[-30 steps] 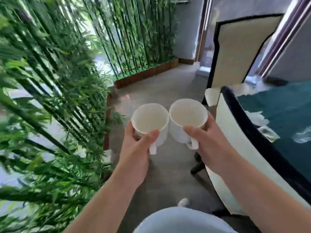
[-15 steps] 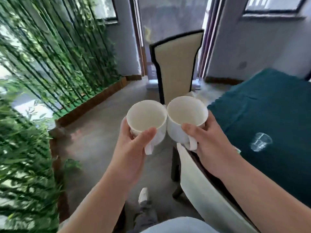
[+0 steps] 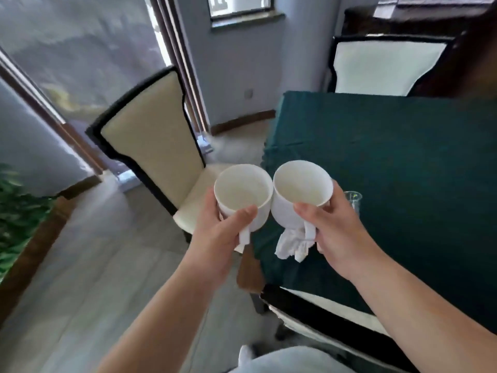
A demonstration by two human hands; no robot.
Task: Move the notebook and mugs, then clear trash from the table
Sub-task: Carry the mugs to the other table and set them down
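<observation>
- The left hand (image 3: pixel 215 232) grips a white mug (image 3: pixel 243 196), with the thumb lying across the mug's front, near its handle
- The right hand (image 3: pixel 337 232) grips a second white mug (image 3: pixel 302 193) in the same way, thumb near the rim
- Both mugs are held upright in the air, side by side, and their rims touch or almost touch; both look empty inside
- The mugs are over the near left corner of the table (image 3: pixel 403 162), which has a dark green cloth
- A crumpled white tissue (image 3: pixel 293 243) lies on the cloth, just below the right mug
- A clear plastic cup (image 3: pixel 354 200) stands on the table, partly hidden behind the right hand
- A cream chair (image 3: pixel 150 146) with black frame stands left of the table, and another chair (image 3: pixel 382 65) is at the far side
</observation>
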